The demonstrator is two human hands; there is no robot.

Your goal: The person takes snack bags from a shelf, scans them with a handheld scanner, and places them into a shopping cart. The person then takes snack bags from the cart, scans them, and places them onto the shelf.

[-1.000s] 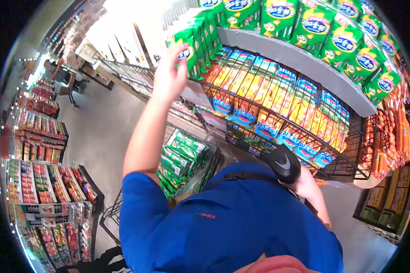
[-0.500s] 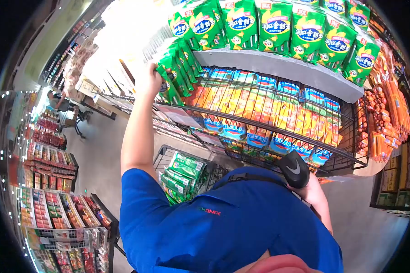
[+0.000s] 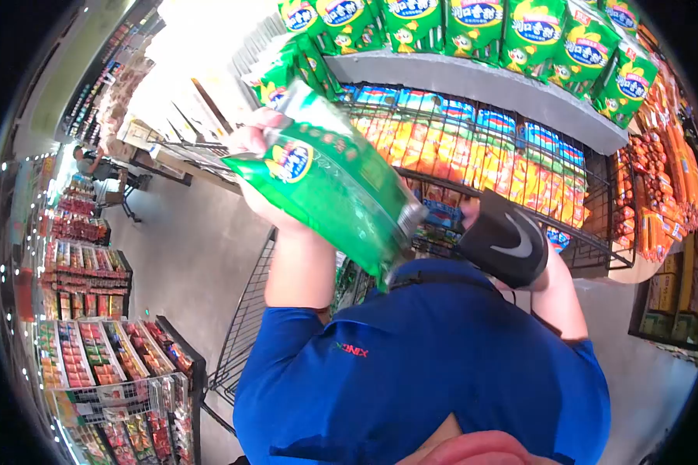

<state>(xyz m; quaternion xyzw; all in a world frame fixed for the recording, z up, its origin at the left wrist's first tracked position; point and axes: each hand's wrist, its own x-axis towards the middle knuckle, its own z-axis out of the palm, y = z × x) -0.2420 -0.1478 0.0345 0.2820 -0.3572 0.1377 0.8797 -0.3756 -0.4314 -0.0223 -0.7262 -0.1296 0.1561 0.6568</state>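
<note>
A large green snack bag (image 3: 333,190) with a clear lower part hangs tilted in front of my chest. My left hand (image 3: 257,133) is closed on its upper left corner. Upright bags of the same green kind (image 3: 291,66) stand on the shelf just beyond that hand. My right hand (image 3: 471,211) is near the wire rack, mostly hidden behind a black cover with a grey swoosh (image 3: 506,240) at the wrist; only a bit of finger shows. Below the held bag is a wire shopping cart (image 3: 244,310), with a little green showing inside.
A grey shelf edge (image 3: 473,81) carries a row of green bags. Under it, a black wire rack (image 3: 597,240) holds orange and blue packets. Orange sausage packs (image 3: 659,186) hang at right. Stepped display shelves (image 3: 116,353) stand at left; a person (image 3: 89,163) is in the distance.
My left hand has drawn a green bag off the shelf, bringing it toward my chest and over the cart. My right hand has risen toward the rack.
</note>
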